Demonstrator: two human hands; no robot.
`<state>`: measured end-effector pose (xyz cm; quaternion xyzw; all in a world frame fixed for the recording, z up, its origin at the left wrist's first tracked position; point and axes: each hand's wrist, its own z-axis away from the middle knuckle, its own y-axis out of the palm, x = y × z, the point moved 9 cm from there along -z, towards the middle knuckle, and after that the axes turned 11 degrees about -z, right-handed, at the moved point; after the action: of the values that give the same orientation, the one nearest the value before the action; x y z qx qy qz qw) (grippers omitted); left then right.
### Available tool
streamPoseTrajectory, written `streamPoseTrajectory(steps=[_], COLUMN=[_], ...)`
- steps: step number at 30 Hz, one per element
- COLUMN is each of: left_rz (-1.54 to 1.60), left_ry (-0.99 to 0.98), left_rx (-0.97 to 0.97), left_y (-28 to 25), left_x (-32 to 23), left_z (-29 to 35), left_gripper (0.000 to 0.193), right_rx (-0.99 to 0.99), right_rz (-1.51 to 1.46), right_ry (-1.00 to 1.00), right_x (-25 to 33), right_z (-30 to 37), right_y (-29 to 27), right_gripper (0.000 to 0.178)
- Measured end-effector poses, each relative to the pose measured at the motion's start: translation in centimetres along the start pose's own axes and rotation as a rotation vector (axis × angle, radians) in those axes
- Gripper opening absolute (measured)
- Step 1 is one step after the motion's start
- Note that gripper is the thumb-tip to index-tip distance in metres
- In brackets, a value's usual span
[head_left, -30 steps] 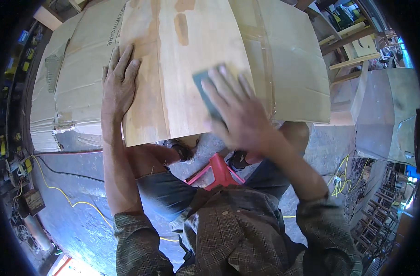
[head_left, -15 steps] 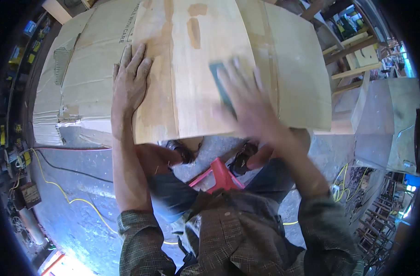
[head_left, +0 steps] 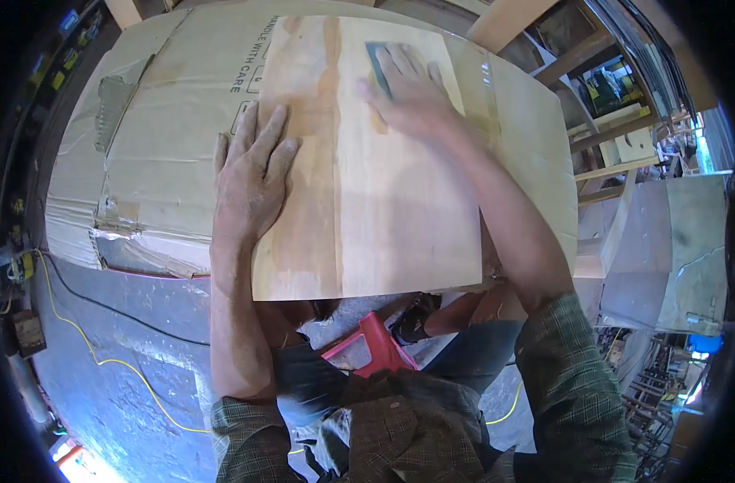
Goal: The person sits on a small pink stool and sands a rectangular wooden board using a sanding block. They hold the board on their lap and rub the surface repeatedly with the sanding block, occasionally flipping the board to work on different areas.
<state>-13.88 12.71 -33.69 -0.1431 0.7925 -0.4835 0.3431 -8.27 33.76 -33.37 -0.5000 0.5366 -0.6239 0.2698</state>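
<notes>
A pale wooden board [head_left: 407, 225] with brown-stained streaks along its left side lies flat on flattened cardboard [head_left: 170, 161]. My left hand [head_left: 253, 189] rests palm down on the board's left edge, fingers spread and holding nothing. Near the far right part of the board, my right hand [head_left: 420, 97] presses a green piece of sandpaper [head_left: 375, 58] against the wood. Its fingers lie over the sheet, hiding most of it, and are slightly blurred. The board's near edge reaches over my lap.
Below the board, a red plastic stool [head_left: 375, 346] shows between my legs. A yellow cord [head_left: 130, 366] and a black cable [head_left: 130, 299] run over the concrete floor at left. Wooden framing [head_left: 617, 169] stands at right, beside a large grey panel [head_left: 693, 249].
My right hand has slid the sandpaper away from me toward the board's far end. The board now appears lower in view and its far edge shows. My left hand still rests on its left side.
</notes>
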Motion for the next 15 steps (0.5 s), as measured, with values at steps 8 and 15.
streamPoseTrajectory(steps=[8, 15], left_rz=[-0.068, -0.031], left_ry=[-0.003, 0.013], left_rx=[-0.010, 0.007], left_y=[-0.7, 0.2], left_x=[0.5, -0.6], left_z=[0.6, -0.5], left_gripper=[0.042, 0.042], right_rx=[0.017, -0.039], right_rz=[-0.039, -0.146], right_ry=[-0.271, -0.022], right_x=[4.9, -1.5], right_z=[7.5, -5.7], right_y=[0.8, 0.3], right_gripper=[0.086, 0.086])
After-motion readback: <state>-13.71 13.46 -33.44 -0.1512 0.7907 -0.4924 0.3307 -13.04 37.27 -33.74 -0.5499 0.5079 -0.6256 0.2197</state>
